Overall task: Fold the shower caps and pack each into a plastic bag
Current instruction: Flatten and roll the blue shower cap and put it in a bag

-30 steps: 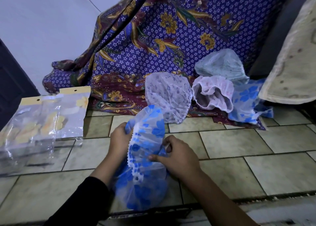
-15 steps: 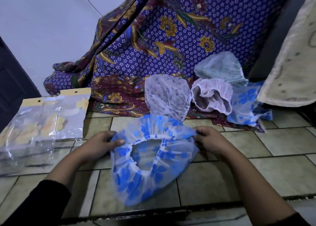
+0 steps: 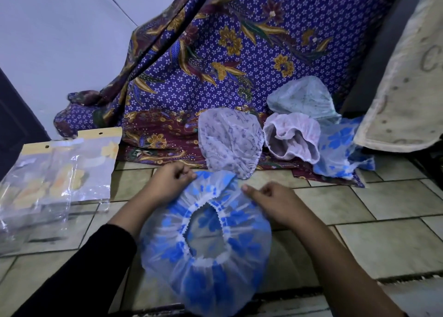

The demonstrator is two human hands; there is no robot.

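Grip first: left hand (image 3: 171, 184) and right hand (image 3: 272, 202) each pinch the upper edge of the blue flower shower cap (image 3: 206, 252). Fingers are curled tight on the plastic, the left at the upper-left of the rim and the right at the upper-right. The hands are near each other with a short stretch of gathered edge between them.

Everything else of the cap lies below the grip, spreading toward the bottom centre of the frame. It's mouth-up, so you look straight into the white elastic ring. The ring is a bit of an oval, its long side running top to bottom. Can't tell if the lower half rests flat on the tiled floor (image 3: 359, 208) or sags a little.

My guess is the fold goes one of two ways: upper edge pulled down over the lower one, or the two pinches brought together to halve it along that oval.

Both wrists come in from the bottom corners, knuckles up. The plastic bags (image 3: 60, 172) sit at mid-left, so the left hand is the closer one for packing. The spare caps (image 3: 230, 141) wait on the batik cloth (image 3: 215, 64), upper right of the hands.
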